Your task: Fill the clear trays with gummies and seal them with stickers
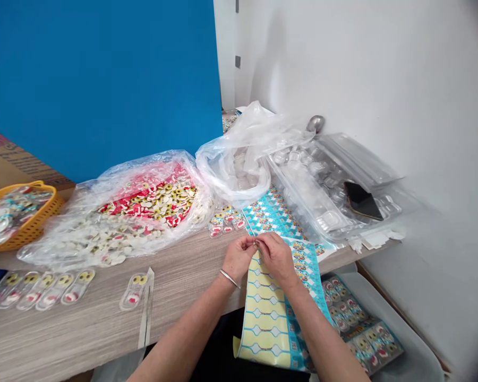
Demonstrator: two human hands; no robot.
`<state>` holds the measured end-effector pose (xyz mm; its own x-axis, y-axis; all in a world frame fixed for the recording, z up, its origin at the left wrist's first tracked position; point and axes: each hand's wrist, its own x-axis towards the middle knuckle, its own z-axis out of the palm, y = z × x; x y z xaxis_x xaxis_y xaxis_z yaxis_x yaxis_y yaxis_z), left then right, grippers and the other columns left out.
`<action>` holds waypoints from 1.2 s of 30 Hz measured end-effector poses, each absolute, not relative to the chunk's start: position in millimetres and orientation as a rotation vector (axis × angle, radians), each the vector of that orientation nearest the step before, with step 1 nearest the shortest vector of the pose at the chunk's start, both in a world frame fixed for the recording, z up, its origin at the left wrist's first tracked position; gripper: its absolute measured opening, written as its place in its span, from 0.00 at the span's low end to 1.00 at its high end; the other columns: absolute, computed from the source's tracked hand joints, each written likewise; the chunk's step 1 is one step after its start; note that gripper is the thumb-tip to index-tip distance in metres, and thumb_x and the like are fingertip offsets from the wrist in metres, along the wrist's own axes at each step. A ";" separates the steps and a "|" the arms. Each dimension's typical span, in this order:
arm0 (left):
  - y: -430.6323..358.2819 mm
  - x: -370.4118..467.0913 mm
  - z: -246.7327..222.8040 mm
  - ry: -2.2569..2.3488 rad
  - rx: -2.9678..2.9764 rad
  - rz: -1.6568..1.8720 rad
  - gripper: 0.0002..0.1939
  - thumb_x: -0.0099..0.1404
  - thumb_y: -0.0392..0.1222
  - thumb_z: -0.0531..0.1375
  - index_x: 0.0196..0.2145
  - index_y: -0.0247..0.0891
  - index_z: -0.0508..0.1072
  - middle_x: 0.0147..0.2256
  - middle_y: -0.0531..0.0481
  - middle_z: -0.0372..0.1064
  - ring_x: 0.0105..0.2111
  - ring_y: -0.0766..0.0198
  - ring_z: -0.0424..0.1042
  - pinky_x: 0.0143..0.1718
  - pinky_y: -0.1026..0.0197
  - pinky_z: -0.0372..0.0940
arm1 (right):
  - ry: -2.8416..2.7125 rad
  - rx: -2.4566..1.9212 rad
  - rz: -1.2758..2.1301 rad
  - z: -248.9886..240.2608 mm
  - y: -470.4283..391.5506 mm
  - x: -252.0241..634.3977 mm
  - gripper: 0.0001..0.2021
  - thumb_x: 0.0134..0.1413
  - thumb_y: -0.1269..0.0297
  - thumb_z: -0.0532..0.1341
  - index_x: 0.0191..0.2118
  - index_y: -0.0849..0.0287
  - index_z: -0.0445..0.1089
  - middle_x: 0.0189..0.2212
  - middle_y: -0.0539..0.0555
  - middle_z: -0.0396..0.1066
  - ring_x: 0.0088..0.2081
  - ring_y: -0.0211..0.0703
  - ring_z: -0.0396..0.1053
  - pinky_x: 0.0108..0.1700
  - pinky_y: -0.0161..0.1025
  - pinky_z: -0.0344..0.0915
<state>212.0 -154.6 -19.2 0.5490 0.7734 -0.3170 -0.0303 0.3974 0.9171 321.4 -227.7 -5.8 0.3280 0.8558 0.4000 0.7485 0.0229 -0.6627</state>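
My left hand [239,259] and my right hand [278,260] meet fingertip to fingertip, both closed in a pinch. From between the fingertips a thin, pale, straight sliver [248,222] points up and left. What exactly each hand pinches is too small to make out. Under my right hand hangs a printed sticker sheet [267,318], yellow and blue with rows of white shapes, draping over the table edge. Another blue sheet with colourful figures [276,209] lies just beyond the hands. Small clear blister pieces with printed inserts [225,222] sit left of that sheet.
A clear bag of round yellow, red and white pieces [155,199] lies left, beside a yellow basket [43,215]. Filled blisters [133,292] line the table front. Right are a plastic bag [239,170], clear trays [302,180], a phone [362,200] and, lower, packed cards [352,313].
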 end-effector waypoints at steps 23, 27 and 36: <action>-144.4 199.2 -32.1 1.104 1.326 0.710 0.10 0.51 0.32 0.60 0.34 0.39 0.70 0.23 0.56 0.69 0.21 0.68 0.67 0.24 0.67 0.57 | -0.750 -1.610 0.518 -17.5 -217.3 328.7 0.12 0.58 0.53 0.57 0.39 0.57 0.68 0.35 0.54 0.73 0.34 0.43 0.69 0.37 0.40 0.65; -150.1 204.5 -29.5 1.068 1.404 0.692 0.10 0.53 0.33 0.60 0.36 0.39 0.71 0.24 0.55 0.71 0.23 0.67 0.69 0.27 0.66 0.61 | -1.147 -1.718 0.436 -12.2 -212.9 318.4 0.09 0.54 0.60 0.62 0.41 0.55 0.71 0.37 0.54 0.71 0.38 0.45 0.67 0.41 0.41 0.64; -151.4 196.3 -20.5 1.120 1.651 0.759 0.18 0.58 0.31 0.58 0.47 0.39 0.71 0.37 0.44 0.75 0.40 0.54 0.74 0.45 0.52 0.64 | -0.732 -1.608 0.600 -30.8 -205.5 320.6 0.11 0.56 0.54 0.58 0.32 0.57 0.68 0.26 0.50 0.70 0.30 0.42 0.68 0.35 0.39 0.66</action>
<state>196.3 -151.4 -20.5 0.3833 0.9233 -0.0218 0.3222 -0.1116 0.9401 320.6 -205.5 -30.8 0.6680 0.7440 0.0182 0.1289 -0.0916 -0.9874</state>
